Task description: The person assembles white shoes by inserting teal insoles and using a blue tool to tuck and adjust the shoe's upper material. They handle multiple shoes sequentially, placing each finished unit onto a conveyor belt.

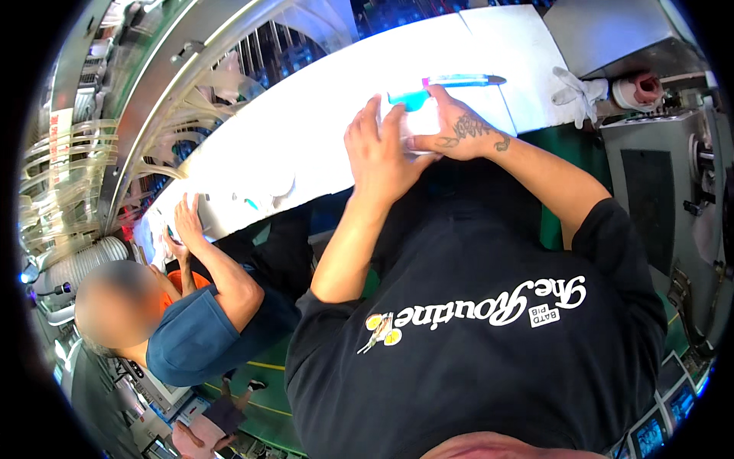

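Observation:
Between my two hands is a white, overexposed piece with a teal patch (411, 100), held just above or on the white table; its exact kind is washed out by glare. My left hand (380, 157) wraps its fingers over the near left side of it. From the right, my right hand (461, 128), tattooed on the back, grips the other side with thumb and fingers close in. Just beyond my right hand lies a slim blue-and-white pen-like tool (465, 80) with a dark tip and a pink end.
The white table (306, 99) curves away to the left, where a co-worker in a blue shirt (200, 329) handles small parts. White gloves (579, 96) and a white-and-red roll (638, 91) lie at the right end, near a grey machine (650, 183). Clear tubes (76, 164) hang at left.

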